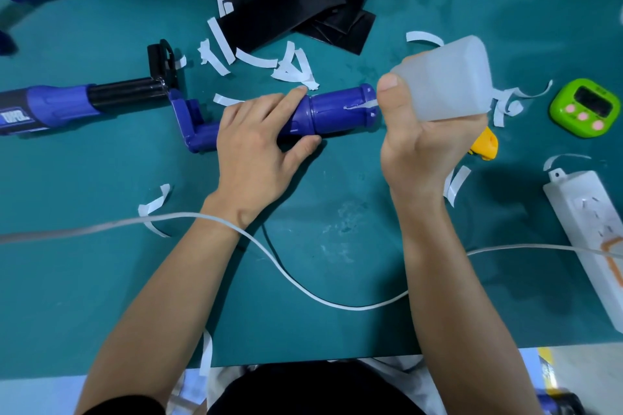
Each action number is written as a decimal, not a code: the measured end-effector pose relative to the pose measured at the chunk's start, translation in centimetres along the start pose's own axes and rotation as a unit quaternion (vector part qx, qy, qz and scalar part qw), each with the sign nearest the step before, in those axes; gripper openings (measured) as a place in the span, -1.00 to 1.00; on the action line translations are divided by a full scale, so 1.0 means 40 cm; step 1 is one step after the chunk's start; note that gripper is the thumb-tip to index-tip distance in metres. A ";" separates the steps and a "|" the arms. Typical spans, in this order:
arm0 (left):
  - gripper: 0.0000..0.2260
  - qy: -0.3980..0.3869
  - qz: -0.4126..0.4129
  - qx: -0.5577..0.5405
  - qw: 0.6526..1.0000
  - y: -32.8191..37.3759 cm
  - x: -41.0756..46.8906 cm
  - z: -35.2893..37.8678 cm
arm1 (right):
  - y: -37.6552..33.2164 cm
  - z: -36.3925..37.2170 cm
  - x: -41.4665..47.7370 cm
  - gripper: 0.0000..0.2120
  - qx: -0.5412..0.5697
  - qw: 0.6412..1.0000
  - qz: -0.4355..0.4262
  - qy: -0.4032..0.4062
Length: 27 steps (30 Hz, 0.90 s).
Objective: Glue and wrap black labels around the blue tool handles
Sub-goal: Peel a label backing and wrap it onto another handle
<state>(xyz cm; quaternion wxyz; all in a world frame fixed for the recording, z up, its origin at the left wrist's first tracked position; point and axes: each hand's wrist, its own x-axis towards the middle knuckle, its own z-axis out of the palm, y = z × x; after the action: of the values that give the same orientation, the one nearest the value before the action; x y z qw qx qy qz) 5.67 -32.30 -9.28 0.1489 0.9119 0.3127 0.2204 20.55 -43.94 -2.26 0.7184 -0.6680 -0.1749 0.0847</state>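
Observation:
A blue tool handle [337,109] lies on its side on the green mat, its flared end pointing right. My left hand [259,141] grips its middle, thumb underneath and fingers over the top. My right hand [424,141] holds a translucent white glue bottle [445,77] tipped down to the left, its tip at the handle's right end. A thin white line of glue [359,106] runs along the top of the handle. A pile of black labels [296,7] lies at the back of the mat.
A finished blue and black tool [77,104] lies at the left. White backing strips [290,67] are scattered around. A green timer [581,108], a yellow cutter [485,145] and a white power strip [590,232] sit at the right. A white cable [290,276] crosses the front.

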 end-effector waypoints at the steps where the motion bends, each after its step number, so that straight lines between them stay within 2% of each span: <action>1: -0.49 0.000 0.000 0.000 1.000 0.000 0.000 0.000 | 0.001 0.001 0.000 -0.85 -0.002 1.000 -0.001 0.006; 8: -0.49 0.003 0.005 0.000 1.000 -0.002 -0.001 0.000 | -0.013 -0.008 0.005 -0.74 -0.006 0.999 0.007 0.036; 11: -0.49 0.003 0.003 0.001 1.000 -0.003 0.000 0.000 | -0.001 -0.007 0.001 -0.84 -0.010 1.000 0.013 0.017; 15: -0.48 -0.001 0.003 -0.001 1.000 -0.003 0.000 0.000 | 0.002 -0.002 -0.003 -0.62 -0.016 1.000 0.023 0.011; 18: -0.48 -0.002 0.002 -0.002 1.000 -0.001 -0.001 -0.001 | -0.002 -0.014 0.002 -0.83 -0.024 0.999 0.016 0.028; 21: -0.48 0.000 0.002 -0.005 1.000 0.000 -0.001 -0.002 | -0.018 -0.022 0.016 -0.79 0.016 0.999 0.003 0.037; 22: -0.48 0.000 0.002 -0.005 1.000 -0.001 -0.001 -0.002 | -0.020 -0.026 0.022 -0.83 0.036 0.999 0.009 0.036; 25: -0.47 -0.002 0.002 0.000 1.000 0.000 0.000 0.000 | -0.022 -0.038 0.042 -0.89 0.095 0.993 0.069 0.016; 27: -0.46 -0.005 0.001 0.003 1.000 0.001 0.001 0.001 | -0.022 -0.052 0.054 -0.84 0.131 0.986 0.099 0.005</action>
<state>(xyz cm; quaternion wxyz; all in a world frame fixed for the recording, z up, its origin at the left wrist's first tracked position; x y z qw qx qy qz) 5.72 -32.31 -9.28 0.1480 0.9136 0.3117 0.2153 23.18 -45.18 -1.19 0.7886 -0.5825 -0.0913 0.1744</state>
